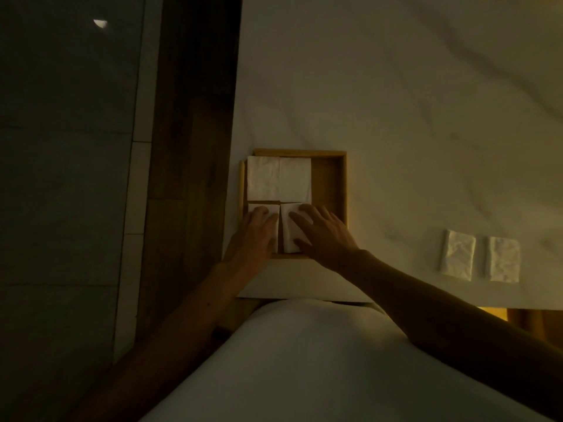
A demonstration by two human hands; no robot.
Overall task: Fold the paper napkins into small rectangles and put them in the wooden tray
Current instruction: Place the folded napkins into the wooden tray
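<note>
A square wooden tray sits near the table's left edge. Two folded white napkins lie side by side in its far half. Two more folded napkins lie in its near half. My left hand rests flat on the near-left napkin, fingers spread. My right hand lies flat on the near-right napkin, fingers apart. Neither hand grips anything. The tray's right strip is bare wood. Two folded napkins lie on the table to the right.
The white marble-pattern table stretches far and right. Its left edge runs just left of the tray, with dark wooden flooring below. My white-clothed torso is at the table's near edge. The lighting is dim.
</note>
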